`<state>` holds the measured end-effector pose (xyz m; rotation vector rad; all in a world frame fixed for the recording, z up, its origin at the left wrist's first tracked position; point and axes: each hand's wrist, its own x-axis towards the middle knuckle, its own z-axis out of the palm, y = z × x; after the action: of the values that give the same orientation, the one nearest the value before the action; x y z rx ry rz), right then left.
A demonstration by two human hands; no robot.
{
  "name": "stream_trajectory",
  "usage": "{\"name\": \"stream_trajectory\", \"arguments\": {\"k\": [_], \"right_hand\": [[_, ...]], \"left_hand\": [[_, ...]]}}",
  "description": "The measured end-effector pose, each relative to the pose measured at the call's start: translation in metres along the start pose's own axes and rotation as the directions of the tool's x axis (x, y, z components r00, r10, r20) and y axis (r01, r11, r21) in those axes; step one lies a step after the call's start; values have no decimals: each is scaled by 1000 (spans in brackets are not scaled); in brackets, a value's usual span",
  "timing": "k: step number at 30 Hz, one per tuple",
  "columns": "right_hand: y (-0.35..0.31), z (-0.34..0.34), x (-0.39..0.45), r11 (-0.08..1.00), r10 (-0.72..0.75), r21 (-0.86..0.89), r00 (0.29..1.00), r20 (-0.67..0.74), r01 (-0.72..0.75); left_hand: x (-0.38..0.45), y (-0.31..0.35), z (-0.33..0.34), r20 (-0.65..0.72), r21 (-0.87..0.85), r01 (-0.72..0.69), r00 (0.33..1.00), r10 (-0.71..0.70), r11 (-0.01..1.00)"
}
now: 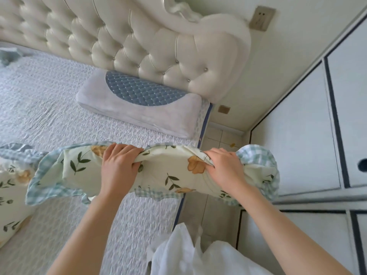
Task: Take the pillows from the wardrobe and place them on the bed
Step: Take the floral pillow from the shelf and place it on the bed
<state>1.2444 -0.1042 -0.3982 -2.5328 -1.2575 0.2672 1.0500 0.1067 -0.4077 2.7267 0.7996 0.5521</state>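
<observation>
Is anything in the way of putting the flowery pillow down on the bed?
Nothing visible. Both hands hold the flowery pillow over bare bedspread; the white and blue pillow lies further up by the headboard.

Measured from the contour pillow (139,108) against the headboard (123,46), the bedspread (39,100) to its left lies open for my hands. Nearer me, a second floral pillow (12,187) blocks the bed's left edge, and right of it only a narrow floor strip (220,139) separates bed from wardrobe (297,135).
</observation>
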Motion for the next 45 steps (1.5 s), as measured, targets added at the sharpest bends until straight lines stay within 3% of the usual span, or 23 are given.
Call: {"name": "stream_trajectory", "arguments": {"k": [5, 12, 16, 18, 21, 24, 26, 27, 30, 32, 34, 37, 39, 41, 43, 45], "right_hand": [[8, -7, 87, 998, -36, 43, 998, 49, 33], [33, -7, 211, 955, -8, 294, 986, 165, -41], [50, -8, 286, 873, -74, 482, 959, 274, -71], [56, -9, 326, 795, -83, 586, 930, 357, -154], [61, -7, 392, 760, -63, 607, 903, 426, -233], [66, 7, 453, 806, -108, 568, 902, 419, -168], [69, 24, 488, 871, -135, 486, 918, 373, -69], [72, 32, 505, 906, -130, 422, 927, 350, -32], [81, 56, 553, 985, -77, 172, 960, 269, 30], [88, 69, 571, 991, -123, 85, 933, 339, 100], [92, 83, 575, 988, -150, 49, 843, 517, 145], [101, 101, 565, 984, -153, 23, 777, 611, 176], [104, 106, 561, 983, -176, 50, 814, 554, 178], [108, 108, 560, 985, -165, 40, 857, 489, 166], [117, 111, 560, 992, -92, -42, 894, 439, 123], [130, 114, 559, 993, 35, -119, 900, 435, 19]], "left_hand": [[84, -25, 9, 27, 21, 3, 1000, -4, 1000], [205, -52, 22, 67, 51, -10, 998, 6, 999], [278, -67, 31, 103, 75, -37, 994, 29, 996], [316, -75, 36, 121, 84, -13, 993, 3, 996], [369, -88, 46, 50, 92, 45, 998, -50, 995], [404, -97, 72, -109, 7, 184, 977, -183, 983], [404, -105, 101, -141, -118, 334, 927, -348, 935], [397, -108, 118, -84, -153, 415, 899, -431, 897], [357, -114, 174, 273, -113, 626, 766, -582, 771], [328, -110, 204, 465, -92, 732, 631, -621, 675], [305, -102, 226, 593, -87, 806, 514, -620, 585], [286, -97, 241, 616, -144, 885, 430, -660, 442], [281, -98, 245, 590, -178, 930, 363, -721, 322], [278, -99, 247, 600, -221, 966, 243, -762, 134], [276, -99, 248, 635, -283, 957, 135, -761, -67], [278, -97, 250, 690, -329, 922, 88, -718, -204]]}}
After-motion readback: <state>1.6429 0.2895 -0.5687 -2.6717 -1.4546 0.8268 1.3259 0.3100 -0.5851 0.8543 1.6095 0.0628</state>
